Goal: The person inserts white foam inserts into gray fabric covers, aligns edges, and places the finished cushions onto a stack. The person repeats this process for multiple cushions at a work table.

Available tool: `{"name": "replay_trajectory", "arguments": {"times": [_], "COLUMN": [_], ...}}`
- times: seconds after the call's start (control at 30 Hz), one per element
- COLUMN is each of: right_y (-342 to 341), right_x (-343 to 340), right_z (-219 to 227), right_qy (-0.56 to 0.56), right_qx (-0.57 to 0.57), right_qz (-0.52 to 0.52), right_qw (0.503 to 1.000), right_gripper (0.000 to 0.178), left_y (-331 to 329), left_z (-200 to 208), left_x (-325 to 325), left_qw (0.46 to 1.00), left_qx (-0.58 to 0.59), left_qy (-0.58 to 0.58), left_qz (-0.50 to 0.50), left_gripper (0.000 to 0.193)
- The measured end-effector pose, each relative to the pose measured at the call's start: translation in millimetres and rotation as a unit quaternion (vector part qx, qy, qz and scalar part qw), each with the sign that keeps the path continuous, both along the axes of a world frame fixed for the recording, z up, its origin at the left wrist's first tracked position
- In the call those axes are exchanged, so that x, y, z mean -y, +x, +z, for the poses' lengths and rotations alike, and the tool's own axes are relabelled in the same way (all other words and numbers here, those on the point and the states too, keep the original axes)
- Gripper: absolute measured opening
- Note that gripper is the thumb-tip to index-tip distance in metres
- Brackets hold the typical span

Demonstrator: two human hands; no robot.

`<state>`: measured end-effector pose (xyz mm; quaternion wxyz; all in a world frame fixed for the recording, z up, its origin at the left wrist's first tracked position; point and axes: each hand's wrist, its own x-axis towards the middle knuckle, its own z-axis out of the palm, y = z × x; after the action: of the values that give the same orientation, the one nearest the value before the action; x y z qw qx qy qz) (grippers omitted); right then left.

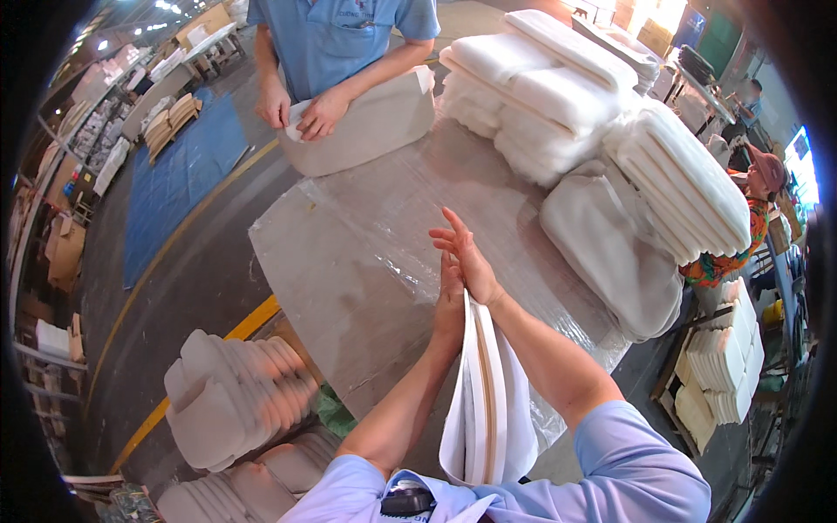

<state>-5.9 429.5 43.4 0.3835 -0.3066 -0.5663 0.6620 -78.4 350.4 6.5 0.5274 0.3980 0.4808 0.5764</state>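
Note:
Between my forearms a white, curved padded panel stands on edge, with a tan layer visible along its middle. The far tip of the panel lies at the heels of my two hands, pressed between them. My right hand is open, its fingers stretched and spread past the tip. Against it rests my left hand, fingers straight and pointing away, partly covered by the right. Under both hands is a table covered with clear plastic film.
Stacked white padding and grey-white panels occupy the table's right side. Across it, a person in a blue shirt handles a beige panel. Piled panels stand at the lower left, and more stacks at the right.

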Motion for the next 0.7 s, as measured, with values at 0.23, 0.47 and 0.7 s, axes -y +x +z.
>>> {"name": "replay_trajectory", "arguments": {"times": [0.23, 0.47, 0.7], "right_y": [-7.8, 46.9, 221.6], "right_x": [8.0, 8.5, 21.2], "right_z": [19.1, 70.4, 68.2], "right_qy": [0.014, 0.039, -0.133], "right_qx": [0.054, 0.311, 0.361], "right_qz": [0.022, 0.161, 0.074], "right_qw": [0.998, 0.936, 0.920], "right_gripper": [0.082, 0.084, 0.084], "left_y": [-4.9, 38.6, 24.7], "left_z": [-3.1, 44.8, -1.0], "left_x": [22.7, 140.7, 302.0], "left_qw": [0.969, 0.996, 0.944], "left_qx": [0.241, -0.059, -0.205], "left_qy": [-0.027, 0.038, -0.256], "left_qz": [0.047, -0.056, -0.047], "left_gripper": [0.088, 0.076, 0.058]}}
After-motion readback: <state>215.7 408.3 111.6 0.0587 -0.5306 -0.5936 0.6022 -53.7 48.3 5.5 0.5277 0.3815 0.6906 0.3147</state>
